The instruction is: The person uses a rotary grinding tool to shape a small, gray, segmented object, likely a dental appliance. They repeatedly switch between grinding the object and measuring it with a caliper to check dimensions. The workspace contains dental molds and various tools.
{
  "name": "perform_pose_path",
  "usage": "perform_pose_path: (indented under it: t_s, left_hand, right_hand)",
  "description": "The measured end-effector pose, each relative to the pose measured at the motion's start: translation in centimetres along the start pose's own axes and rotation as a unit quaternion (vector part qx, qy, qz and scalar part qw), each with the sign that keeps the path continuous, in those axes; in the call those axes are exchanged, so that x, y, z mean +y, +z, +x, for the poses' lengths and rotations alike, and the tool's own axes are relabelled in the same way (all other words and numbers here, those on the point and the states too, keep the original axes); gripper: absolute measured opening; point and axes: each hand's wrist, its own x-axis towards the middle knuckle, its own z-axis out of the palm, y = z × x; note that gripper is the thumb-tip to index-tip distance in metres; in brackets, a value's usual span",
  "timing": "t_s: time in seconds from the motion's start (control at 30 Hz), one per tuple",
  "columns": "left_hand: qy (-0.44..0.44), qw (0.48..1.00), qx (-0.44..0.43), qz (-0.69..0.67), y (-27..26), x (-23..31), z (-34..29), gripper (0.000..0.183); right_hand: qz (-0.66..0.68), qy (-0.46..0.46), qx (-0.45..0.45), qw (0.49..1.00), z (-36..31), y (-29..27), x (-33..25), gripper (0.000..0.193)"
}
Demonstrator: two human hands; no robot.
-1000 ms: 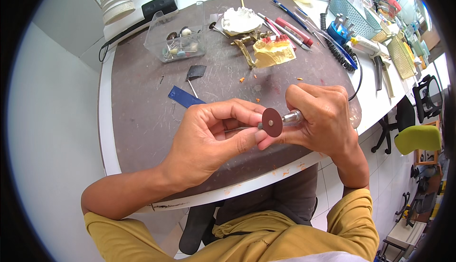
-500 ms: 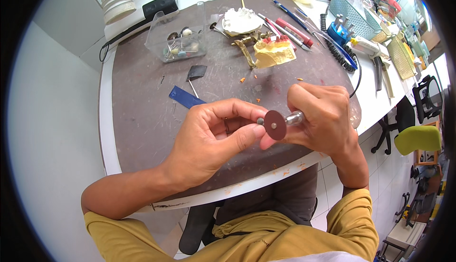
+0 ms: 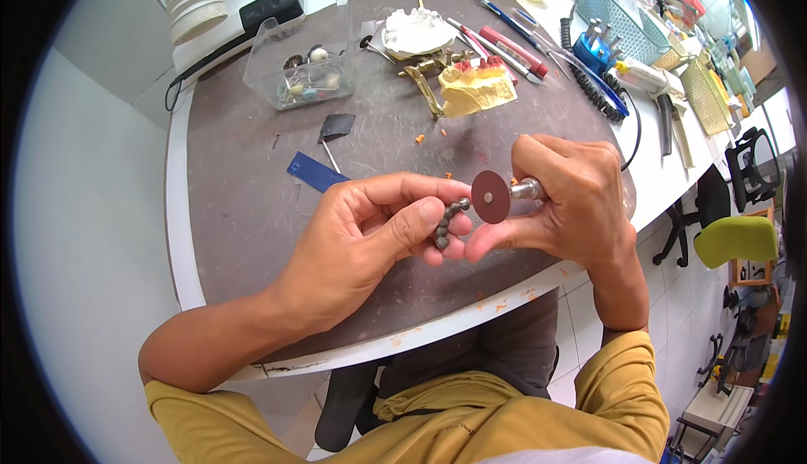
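My left hand [image 3: 353, 233] pinches a curved grey metal dental bridge [image 3: 443, 229], a row of rounded tooth shapes, between thumb and fingers. Wrapped around a silver rotary handpiece [image 3: 528, 189], my right hand [image 3: 580, 199] has its thumb reaching toward the left fingertips. A thin reddish-brown disc [image 3: 486, 181] is mounted on the handpiece's tip, facing me. The disc's left edge is close to the upper end of the bridge; whether they touch I cannot tell. Beyond the hands stand a yellow dental model [image 3: 475, 96] with red parts and a white plaster model [image 3: 418, 35].
A clear plastic box [image 3: 261, 86] of small rotary tools stands at the far left. Nearer lie a blue strip [image 3: 314, 171] and a dark square piece [image 3: 338, 126]. Pens, a knife and a blue bur stand [image 3: 595, 48] are at the far right. Orange crumbs dot the brown mat [image 3: 244, 203].
The bridge has turned in my left fingers, so more of its row shows. The disc has risen slightly, and the right thumb has extended below it. The whole view has shifted slightly.
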Motion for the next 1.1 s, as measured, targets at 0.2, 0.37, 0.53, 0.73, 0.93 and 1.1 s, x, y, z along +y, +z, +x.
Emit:
perform_pose_path:
  t_s: [0.2,0.37,0.53,0.73,0.93,1.1]
  left_hand:
    - [0.003,1.0,-0.005,-0.008,-0.11,-0.06,0.11,0.028]
    - [0.005,1.0,-0.009,-0.007,-0.06,0.0,0.12,0.028]
    - [0.009,1.0,-0.014,-0.006,-0.12,-0.07,0.12,0.028]
    - [0.005,1.0,-0.016,0.0,-0.17,0.02,0.04,0.027]
    - [0.007,1.0,-0.011,-0.005,-0.09,-0.06,0.06,0.027]
    - [0.007,1.0,-0.015,-0.005,-0.19,-0.14,0.07,0.027]
  right_hand:
    - [-0.007,-0.008,-0.014,1.0,-0.04,0.05,0.02,0.066]
    - [-0.003,-0.008,-0.011,1.0,-0.05,0.17,0.07,0.065]
    - [0.001,-0.008,-0.014,1.0,-0.06,0.26,0.07,0.065]
    - [-0.004,-0.009,-0.021,1.0,0.01,0.13,0.01,0.066]
    - [-0.004,-0.01,-0.023,1.0,0.03,0.08,0.03,0.066]
    - [-0.001,-0.011,-0.017,1.0,0.0,0.2,0.07,0.066]
